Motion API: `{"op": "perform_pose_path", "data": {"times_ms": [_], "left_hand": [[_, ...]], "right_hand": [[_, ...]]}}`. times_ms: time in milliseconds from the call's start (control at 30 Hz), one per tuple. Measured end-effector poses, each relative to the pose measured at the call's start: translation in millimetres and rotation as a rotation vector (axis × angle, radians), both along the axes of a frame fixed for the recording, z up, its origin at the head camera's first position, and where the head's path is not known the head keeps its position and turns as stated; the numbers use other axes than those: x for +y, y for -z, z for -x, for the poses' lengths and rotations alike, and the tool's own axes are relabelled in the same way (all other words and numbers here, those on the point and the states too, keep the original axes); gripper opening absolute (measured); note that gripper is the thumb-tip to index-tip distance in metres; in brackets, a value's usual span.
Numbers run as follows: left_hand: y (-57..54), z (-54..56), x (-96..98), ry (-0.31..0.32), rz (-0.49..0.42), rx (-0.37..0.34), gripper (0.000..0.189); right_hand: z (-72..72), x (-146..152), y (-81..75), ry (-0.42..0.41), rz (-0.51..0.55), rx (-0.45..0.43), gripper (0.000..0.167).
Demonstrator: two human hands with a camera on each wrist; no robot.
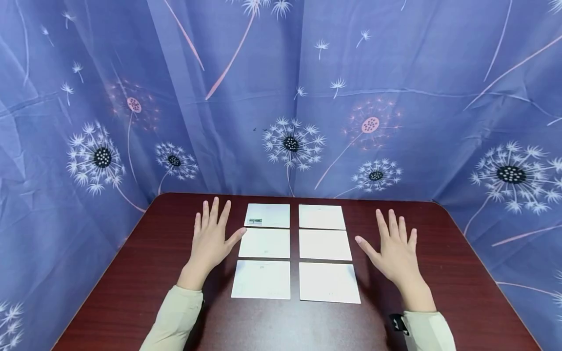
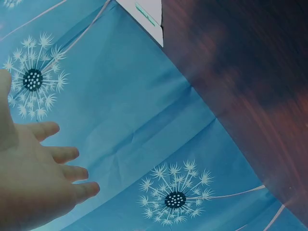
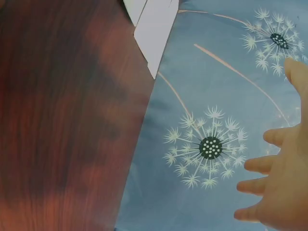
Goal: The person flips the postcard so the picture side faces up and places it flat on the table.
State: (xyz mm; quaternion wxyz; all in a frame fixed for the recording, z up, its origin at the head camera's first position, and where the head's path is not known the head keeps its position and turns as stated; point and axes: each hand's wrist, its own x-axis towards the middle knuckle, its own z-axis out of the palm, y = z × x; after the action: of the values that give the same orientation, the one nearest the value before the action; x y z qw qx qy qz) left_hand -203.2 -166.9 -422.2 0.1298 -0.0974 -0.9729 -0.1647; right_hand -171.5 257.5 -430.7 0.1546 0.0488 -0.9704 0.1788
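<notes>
White rectangular cards lie on the table in two columns of three. The far left card (image 1: 274,214) has a small dark green picture at its lower left corner; the near left card (image 1: 261,282) shows a small faint mark by its top edge. My left hand (image 1: 211,241) is beside the left column, fingers straight and spread, its thumb tip close to the middle left card (image 1: 265,243). On the other side my right hand (image 1: 395,253) is likewise spread, its thumb pointing toward the middle right card (image 1: 325,244). Both hands hold nothing.
The dark red-brown wooden table (image 1: 456,292) has rounded far corners. A blue curtain (image 1: 246,161) with dandelion prints surrounds its back and sides. Light-coloured sleeves cover both forearms, and a black band (image 1: 398,323) shows at the right cuff.
</notes>
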Motion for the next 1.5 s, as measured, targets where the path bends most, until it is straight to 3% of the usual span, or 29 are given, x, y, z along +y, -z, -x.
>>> {"op": "perform_pose_path", "data": {"times_ms": [367,833,1133,1500], "left_hand": [[-5.6,-6.0,1.1,0.035,-0.064,0.066,0.079],[-11.5,-16.6,4.8,0.076,-0.208,0.097,0.071],[-13.2,-24.0,9.7,0.091,-0.292,0.062,0.07],[-10.1,-31.3,15.0,0.125,-0.447,-0.045,0.072]], "right_hand": [[-1.2,-15,-9.8,-0.053,0.068,0.045,0.087],[-4.7,-40,-15.7,-0.14,0.203,0.055,0.079],[-7.8,-63,-21.7,-0.22,0.345,-0.031,0.078],[-12.7,-91,-24.2,-0.284,0.484,-0.097,0.073]]}}
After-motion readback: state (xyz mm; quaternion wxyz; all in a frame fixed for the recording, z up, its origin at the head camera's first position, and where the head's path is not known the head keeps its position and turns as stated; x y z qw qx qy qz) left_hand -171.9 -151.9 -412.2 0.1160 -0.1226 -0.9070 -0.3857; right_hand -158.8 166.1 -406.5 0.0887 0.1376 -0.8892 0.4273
